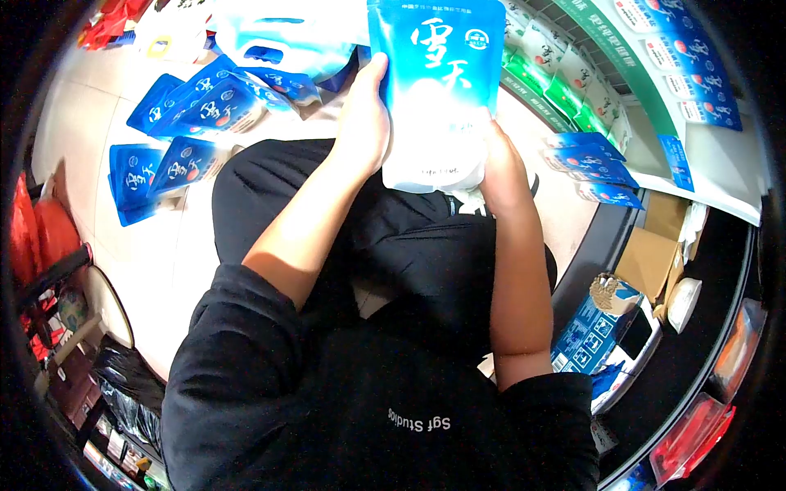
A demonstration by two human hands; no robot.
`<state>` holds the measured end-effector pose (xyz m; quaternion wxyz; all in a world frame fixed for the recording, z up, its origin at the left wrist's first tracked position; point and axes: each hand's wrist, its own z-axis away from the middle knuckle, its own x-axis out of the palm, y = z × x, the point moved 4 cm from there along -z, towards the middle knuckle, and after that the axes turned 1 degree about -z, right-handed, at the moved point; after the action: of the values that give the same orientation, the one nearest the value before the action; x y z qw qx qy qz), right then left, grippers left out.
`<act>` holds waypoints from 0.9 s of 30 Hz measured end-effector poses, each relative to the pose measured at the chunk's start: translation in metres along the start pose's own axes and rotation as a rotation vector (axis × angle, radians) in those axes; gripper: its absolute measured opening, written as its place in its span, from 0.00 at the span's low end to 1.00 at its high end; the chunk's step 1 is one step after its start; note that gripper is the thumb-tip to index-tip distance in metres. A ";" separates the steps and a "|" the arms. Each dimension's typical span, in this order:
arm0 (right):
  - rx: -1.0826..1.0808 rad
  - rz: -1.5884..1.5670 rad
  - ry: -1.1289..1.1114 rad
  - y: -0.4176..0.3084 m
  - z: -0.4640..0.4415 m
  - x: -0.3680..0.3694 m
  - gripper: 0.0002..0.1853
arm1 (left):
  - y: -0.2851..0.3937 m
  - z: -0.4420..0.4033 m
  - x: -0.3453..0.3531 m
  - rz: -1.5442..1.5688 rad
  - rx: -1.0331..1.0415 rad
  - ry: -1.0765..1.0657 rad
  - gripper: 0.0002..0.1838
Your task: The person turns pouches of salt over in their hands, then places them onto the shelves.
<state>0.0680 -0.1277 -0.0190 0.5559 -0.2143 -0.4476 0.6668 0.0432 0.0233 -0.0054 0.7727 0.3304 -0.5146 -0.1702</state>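
Observation:
Held upright before me is a blue-and-white bag of salt [434, 123] with large white characters on its upper part. My left hand [366, 114] is closed on its left edge, and my right hand [503, 168] grips the lower right edge. Below that hand, a crumpled white piece [472, 201] shows under the bag; I cannot tell whether the fingers hold it. Similar blue bags [217, 102] lie in an overlapping group on the floor to the left, with another small group [164, 172] nearer to me. My fingers behind the bag are hidden.
A large blue-and-white bag [286, 37] with a handle hole stands at the back. On the right, a shelf [561, 61] carries green-and-white packs [565, 98], and several blue packets [594, 168] lie below it. Cardboard [655, 245] and a blue box [589, 335] sit lower right.

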 end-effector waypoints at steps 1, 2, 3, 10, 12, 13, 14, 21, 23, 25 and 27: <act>0.001 -0.001 0.000 -0.001 0.001 0.001 0.25 | 0.000 0.000 0.000 -0.002 -0.001 0.001 0.21; -0.028 -0.004 -0.036 -0.005 0.003 0.005 0.25 | 0.000 -0.001 0.000 0.004 0.011 -0.001 0.21; -0.058 -0.007 -0.072 -0.009 0.004 0.008 0.26 | 0.000 -0.001 0.000 0.009 0.022 -0.004 0.21; -0.059 -0.041 -0.086 -0.005 0.001 0.006 0.26 | -0.001 -0.002 -0.002 -0.052 0.047 -0.009 0.22; -0.051 -0.034 -0.047 0.001 -0.005 0.001 0.26 | -0.001 -0.002 -0.001 -0.049 0.010 0.025 0.22; -0.055 -0.031 -0.049 0.003 -0.008 -0.001 0.26 | -0.001 -0.002 -0.001 -0.047 0.015 0.023 0.22; -0.036 -0.022 -0.037 0.007 -0.010 -0.004 0.26 | -0.002 -0.003 -0.001 -0.032 0.003 0.031 0.22; -0.047 0.058 -0.005 0.001 -0.004 -0.002 0.27 | -0.005 -0.005 -0.003 0.043 -0.046 0.078 0.22; -0.018 0.074 0.023 0.001 -0.004 -0.003 0.27 | -0.006 -0.004 -0.003 0.049 -0.036 0.060 0.22; -0.012 0.053 0.026 -0.004 0.001 0.002 0.28 | -0.008 -0.006 -0.007 0.036 -0.038 0.061 0.22; -0.043 0.015 -0.003 -0.002 -0.001 0.003 0.28 | -0.009 -0.008 -0.011 -0.065 0.010 0.074 0.23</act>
<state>0.0692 -0.1242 -0.0172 0.5457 -0.2284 -0.4609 0.6615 0.0470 0.0267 -0.0210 0.7835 0.3570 -0.4755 -0.1803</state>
